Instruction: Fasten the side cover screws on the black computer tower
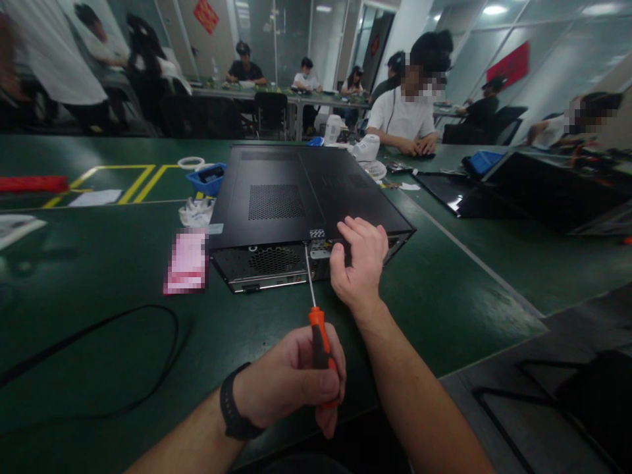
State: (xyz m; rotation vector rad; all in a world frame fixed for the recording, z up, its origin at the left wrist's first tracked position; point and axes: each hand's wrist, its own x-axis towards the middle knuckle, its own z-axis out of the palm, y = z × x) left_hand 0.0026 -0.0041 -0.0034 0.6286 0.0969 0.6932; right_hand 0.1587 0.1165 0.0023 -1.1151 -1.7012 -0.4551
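Note:
My left hand point(296, 375), with a black band on its wrist, is wrapped round the handle of an orange and black screwdriver point(320, 342). The screwdriver's thin shaft points away from me, and its tip meets the upper edge of the back panel of a black computer case point(276, 178). The case lies flat on the table, its vented panel point(275, 201) facing up. My right hand point(360, 263) rests against the case's near edge, right of the screwdriver tip, fingers stretched over the top and holding nothing. The screw head at the tip is too small to make out.
Left of the case are a blue bin point(205, 179), a crumpled white bag point(196, 212) and a pink packet point(186, 263). A black cable point(168, 309) curves across the green table point(123, 368). Beyond the case a person point(407, 105) works; dark panels point(567, 194) lie at right.

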